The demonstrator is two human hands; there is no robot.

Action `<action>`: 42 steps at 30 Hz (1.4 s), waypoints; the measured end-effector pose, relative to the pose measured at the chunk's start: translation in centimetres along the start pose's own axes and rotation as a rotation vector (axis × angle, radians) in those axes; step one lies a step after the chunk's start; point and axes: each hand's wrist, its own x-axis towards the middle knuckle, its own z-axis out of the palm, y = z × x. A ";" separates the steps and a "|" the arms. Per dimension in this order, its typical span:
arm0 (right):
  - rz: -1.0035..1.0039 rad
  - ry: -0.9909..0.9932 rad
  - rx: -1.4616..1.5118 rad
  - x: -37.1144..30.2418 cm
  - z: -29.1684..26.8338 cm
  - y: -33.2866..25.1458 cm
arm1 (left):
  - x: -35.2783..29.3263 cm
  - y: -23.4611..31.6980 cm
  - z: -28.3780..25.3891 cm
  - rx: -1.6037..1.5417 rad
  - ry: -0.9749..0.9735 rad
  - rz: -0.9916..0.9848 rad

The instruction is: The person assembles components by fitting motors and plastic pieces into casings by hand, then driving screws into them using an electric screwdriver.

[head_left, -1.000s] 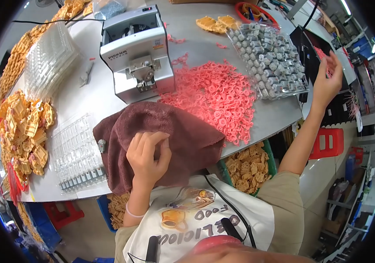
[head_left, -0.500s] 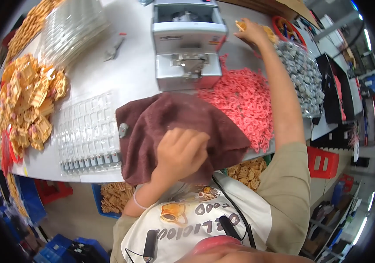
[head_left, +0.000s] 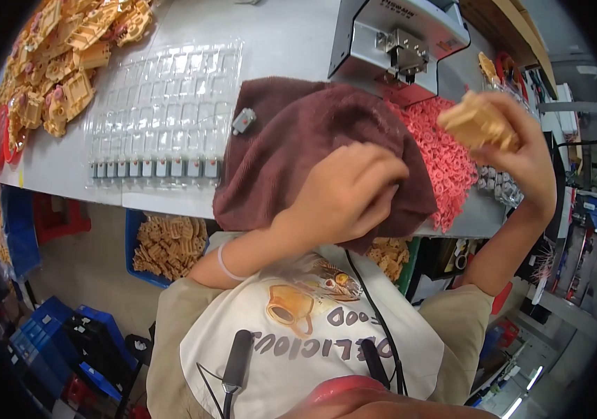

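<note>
My left hand (head_left: 354,188) is closed, fingers curled, over a brown cloth (head_left: 270,174) at the table's front edge; whatever it may hold is hidden. Raised at the right, my right hand (head_left: 521,143) grips a yellow-orange moulded plastic part (head_left: 476,124) above a heap of small pink plastic pieces (head_left: 445,188). One small grey block (head_left: 244,121) lies on the cloth's left side. To the left, a clear blister tray (head_left: 166,98) has a row of similar grey blocks (head_left: 152,168) along its near edge.
A grey metal machine (head_left: 396,49) stands behind the cloth. Yellow-orange parts (head_left: 68,49) are heaped at the far left. Bagged grey pieces (head_left: 499,185) lie beyond the pink heap. A blue bin (head_left: 131,253) of tan parts sits below the table edge.
My right hand has come back from the far right of the table, lifting the yellow-orange part. My left hand stays curled over the cloth. The whole view has shifted.
</note>
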 end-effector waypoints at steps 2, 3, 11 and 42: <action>-0.001 -0.211 -0.092 0.6 1.3 -2.0 | 0.2 0.6 -0.8 -0.237 0.218 -0.091; -0.015 -0.411 -0.186 0.8 2.1 -2.6 | 0.0 0.5 -1.2 -0.300 0.199 -0.124; -0.297 -0.420 -0.262 6.2 6.9 -2.3 | -2.5 3.0 -3.7 -0.587 0.183 -0.519; -0.236 -0.106 -0.118 2.1 10.3 2.4 | -1.2 0.8 -4.4 0.185 -0.046 -0.441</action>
